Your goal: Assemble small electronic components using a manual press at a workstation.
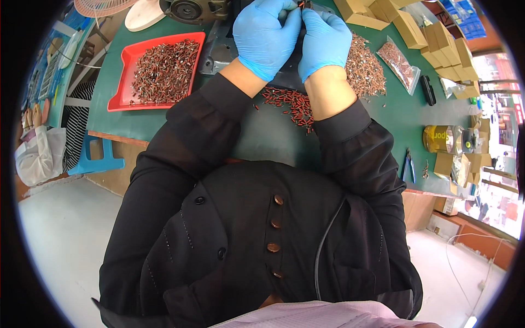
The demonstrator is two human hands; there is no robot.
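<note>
Blue gloves [268,38], red tray [124,82], green table [404,117], striped cloth [81,117]

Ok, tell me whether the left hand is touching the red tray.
Apart. The head view shows it: a strip of the dark base lies in plain sight between the left hand and the red tray.

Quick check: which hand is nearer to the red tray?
Left. The left hand is to the right of the red tray, apart from it; the right hand is farther off, on the left hand's far side.
</note>
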